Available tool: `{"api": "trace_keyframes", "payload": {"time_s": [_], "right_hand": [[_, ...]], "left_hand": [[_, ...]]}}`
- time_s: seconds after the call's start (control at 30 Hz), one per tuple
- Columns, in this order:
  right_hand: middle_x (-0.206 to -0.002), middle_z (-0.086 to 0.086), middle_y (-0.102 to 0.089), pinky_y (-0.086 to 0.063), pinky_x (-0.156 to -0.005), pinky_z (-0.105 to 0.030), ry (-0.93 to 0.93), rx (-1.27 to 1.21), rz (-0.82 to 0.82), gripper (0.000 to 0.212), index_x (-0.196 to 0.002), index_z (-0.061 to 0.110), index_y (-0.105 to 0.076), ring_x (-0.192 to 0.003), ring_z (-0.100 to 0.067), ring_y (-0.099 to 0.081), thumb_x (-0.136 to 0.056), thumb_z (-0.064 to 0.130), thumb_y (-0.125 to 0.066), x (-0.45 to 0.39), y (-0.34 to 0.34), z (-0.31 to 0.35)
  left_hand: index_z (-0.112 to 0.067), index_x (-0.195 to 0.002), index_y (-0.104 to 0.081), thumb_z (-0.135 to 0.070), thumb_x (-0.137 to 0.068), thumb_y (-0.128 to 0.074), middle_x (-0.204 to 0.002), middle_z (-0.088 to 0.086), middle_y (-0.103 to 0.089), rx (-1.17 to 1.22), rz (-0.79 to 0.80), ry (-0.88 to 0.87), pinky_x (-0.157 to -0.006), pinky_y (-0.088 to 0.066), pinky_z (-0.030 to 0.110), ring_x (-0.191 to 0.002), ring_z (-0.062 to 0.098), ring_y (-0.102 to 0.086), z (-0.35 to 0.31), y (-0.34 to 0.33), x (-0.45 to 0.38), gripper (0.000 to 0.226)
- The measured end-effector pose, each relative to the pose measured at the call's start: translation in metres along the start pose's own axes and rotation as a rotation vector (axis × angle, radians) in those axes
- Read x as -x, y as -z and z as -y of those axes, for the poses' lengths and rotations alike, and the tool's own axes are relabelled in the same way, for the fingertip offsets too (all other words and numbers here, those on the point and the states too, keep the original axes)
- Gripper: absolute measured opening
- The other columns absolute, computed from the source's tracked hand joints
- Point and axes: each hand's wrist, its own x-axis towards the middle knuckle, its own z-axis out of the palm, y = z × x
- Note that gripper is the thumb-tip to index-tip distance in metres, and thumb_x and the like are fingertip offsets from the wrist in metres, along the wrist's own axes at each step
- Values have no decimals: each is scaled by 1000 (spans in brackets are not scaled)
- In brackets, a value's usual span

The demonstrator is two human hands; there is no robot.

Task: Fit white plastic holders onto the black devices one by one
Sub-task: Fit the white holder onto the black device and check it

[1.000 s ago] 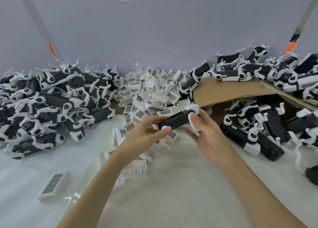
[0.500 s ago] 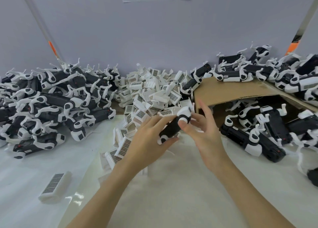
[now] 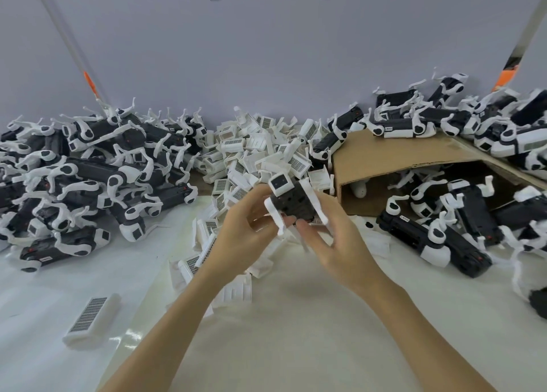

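A black device [image 3: 293, 200] with white legs and a white end cap is held up at the centre of the view, its end pointing toward me. My left hand [image 3: 245, 231] grips its left side with the fingertips. My right hand [image 3: 334, 237] supports it from below and to the right. Just behind my hands lies a heap of loose white plastic holders [image 3: 260, 152], many with barcode labels. I cannot tell whether a holder is on the held device.
A large pile of black-and-white devices [image 3: 88, 169] fills the left. More devices [image 3: 461, 223] lie on the right in and around a tipped cardboard box [image 3: 399, 154]. One lone white holder [image 3: 91, 317] lies at the near left on the white table cover.
The device has turned from lying sideways between my hands to standing with its end toward me. Both hands shifted their grip around it and stayed in the middle.
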Motion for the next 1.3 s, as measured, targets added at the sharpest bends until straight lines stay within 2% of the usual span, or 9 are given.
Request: {"api": "trace_keyframes", "payload": {"time_s": [0.17, 0.27, 0.43, 0.5, 0.63, 0.77, 0.93, 1.13, 1.3], "right_hand": [[-124, 13, -68, -54, -101, -40, -61, 68, -82, 42, -129, 29, -60, -123, -13, -62, -97, 5, -71, -2, 5, -10], [-123, 15, -65, -54, -100, -39, -44, 96, -72, 45, -126, 31, -59, -123, -13, -61, -95, 1, -71, -3, 7, -12], [-122, 23, -59, -44, -97, -13, 7, 194, -59, 49, -121, 43, -57, -122, -5, -57, -93, 6, -76, -1, 5, -11], [-123, 25, -57, -42, -95, -8, 17, 204, -67, 50, -119, 46, -56, -121, -3, -56, -92, 10, -78, -1, 4, -10], [-125, 6, -55, -40, -97, -7, 54, 250, -122, 42, -118, 28, -61, -121, 0, -53, -88, 10, -83, 0, 3, -8], [-130, -8, -54, -39, -95, -6, 132, 406, -192, 37, -109, 8, -60, -127, -16, -52, -82, -3, -82, 0, 0, -8], [-120, -2, -52, -46, -85, -19, 92, 495, -172, 40, -111, 16, -61, -111, -22, -53, -81, 4, -86, 3, 0, -9], [-140, 10, -53, -43, -107, -23, 51, 328, -39, 85, -152, 25, -46, -130, -12, -50, -80, 18, -91, -1, 8, -13], [-133, 15, -57, -48, -105, -33, 67, 400, -28, 64, -139, 24, -57, -128, -6, -51, -83, 25, -89, -3, 17, -17]], "left_hand": [[-18, -134, -70, -1, -99, -71, -131, 3, -73, 105, 122, 54, -104, -57, 36, -128, 24, -68, 3, 10, -3, 39], [-14, -133, -72, 1, -101, -55, -135, 14, -71, 319, 166, 156, -105, -54, 33, -130, 33, -65, 1, 17, -4, 39], [-22, -120, -76, -68, -102, -50, -119, 7, -76, 277, 92, 216, -90, -58, 30, -109, 22, -73, -3, 11, -2, 56], [-27, -117, -75, -75, -95, -57, -107, 5, -76, 146, 46, 169, -87, -56, 30, -97, 16, -72, 0, 9, -1, 56], [-23, -133, -73, -56, -109, -47, -132, 8, -73, 307, 78, 195, -111, -52, 42, -128, 27, -67, 0, 10, -2, 48], [-39, -137, -64, -64, -101, -50, -134, -13, -70, 24, 30, 101, -102, -47, 23, -129, 7, -62, -7, 8, -2, 47], [-38, -135, -58, -60, -76, -87, -115, -24, -70, -325, 30, -67, -92, -43, 8, -113, 4, -66, 1, 4, 2, 70], [-26, -137, -64, -40, -75, -96, -121, -14, -71, -486, 55, -233, -97, -50, 17, -115, 9, -67, 5, 13, 1, 72], [-17, -141, -64, -28, -83, -91, -140, -8, -64, -661, 121, -374, -108, -48, 22, -130, 4, -60, 5, 24, -2, 65]]}}
